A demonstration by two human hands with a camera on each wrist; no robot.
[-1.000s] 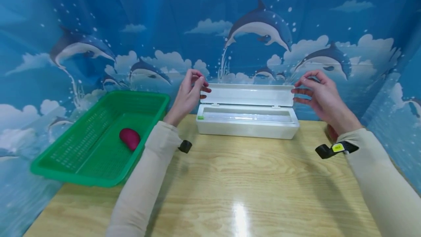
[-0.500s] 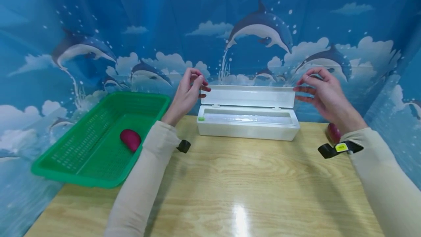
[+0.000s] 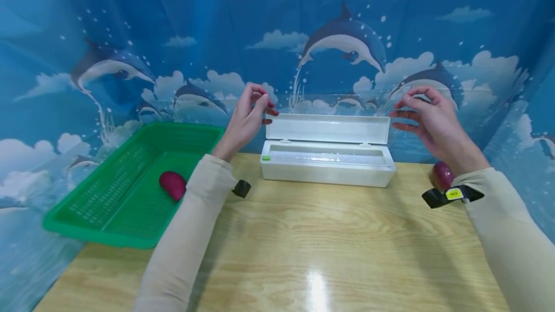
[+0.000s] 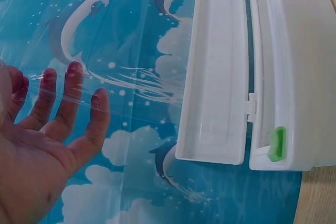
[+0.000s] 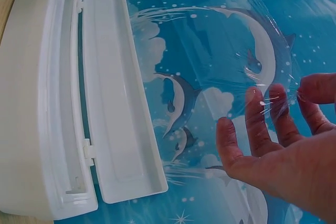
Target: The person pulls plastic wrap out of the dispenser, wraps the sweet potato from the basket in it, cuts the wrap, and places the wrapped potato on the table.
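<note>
My left hand [image 3: 246,119] pinches one corner of a clear sheet of cling film [image 3: 321,102] between thumb and forefinger, the other fingers spread. My right hand [image 3: 429,119] pinches the opposite corner the same way. The film stretches between both hands, above and behind a white cling film dispenser [image 3: 327,172]; in the wrist views, creases gather at the fingertips. Its hinged lid [image 3: 327,129] stands open at the back, and the film roll [image 3: 325,155] shows inside. A green slider [image 4: 278,144] sits at the dispenser's left end.
A green perforated basket [image 3: 104,239] stands at the left, holding a dark red oval fruit or vegetable [image 3: 172,185]. A shiny, similar purple-red one [image 3: 442,175] lies on the wooden table [image 3: 303,235], partly behind my right wrist. A blue dolphin-print sheet [image 3: 208,23] hangs behind.
Both hands have risen slightly relative to the dispenser, and the right has shifted a little to the right. The purple-red item beside my right wrist shows more. The lid stays open.
</note>
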